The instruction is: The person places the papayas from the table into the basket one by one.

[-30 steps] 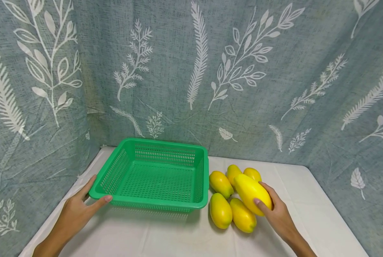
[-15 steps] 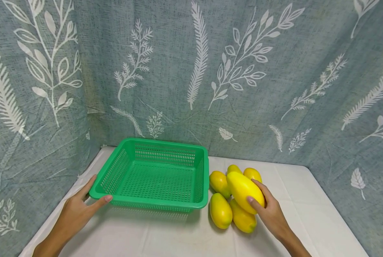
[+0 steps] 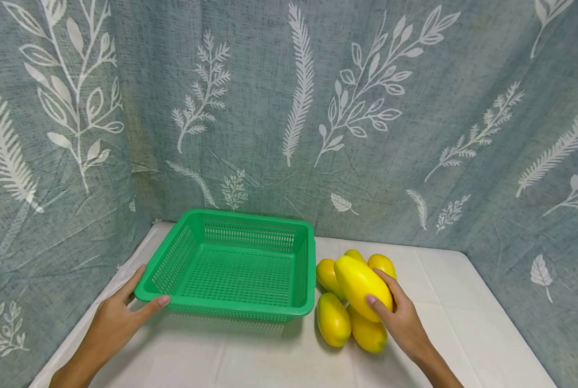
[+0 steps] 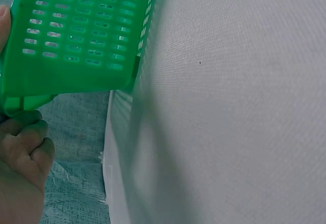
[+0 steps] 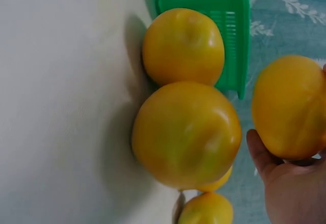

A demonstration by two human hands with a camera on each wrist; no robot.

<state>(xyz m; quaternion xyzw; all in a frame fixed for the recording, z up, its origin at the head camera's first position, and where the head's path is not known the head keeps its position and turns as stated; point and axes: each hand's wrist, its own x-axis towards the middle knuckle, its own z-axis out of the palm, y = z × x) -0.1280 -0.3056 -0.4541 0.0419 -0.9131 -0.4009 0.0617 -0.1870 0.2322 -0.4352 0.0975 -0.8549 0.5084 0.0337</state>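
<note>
Fruit (image 3: 363, 287), long and bright yellow, is resting in the grip of the right hand (image 3: 400, 318), whose thumb is pressing on its near side while the fingers are curving round its right end. It is being held up over the other fruits (image 3: 334, 320), its free end pointing up and leftward, towards the basket. Five of these are lying close together on the white table (image 3: 264, 364), two in front and three behind, and the held one is partly hiding several of them. In the right wrist view it is hanging apart from the two large ones in the middle; whether it is touching any at the back, one cannot tell. The green basket (image 3: 225, 308) is standing to the left of the pile, its slotted floor and walls showing and a shadow falling below its near edge. The left hand (image 3: 116, 320) is clasping its near left corner, with the thumb lying on the near rim and the fingers bending at the left side. The two hands are working well apart. Behind the table, a grey-blue curtain (image 3: 250, 91) is hanging, patterned with white leaves.
</note>
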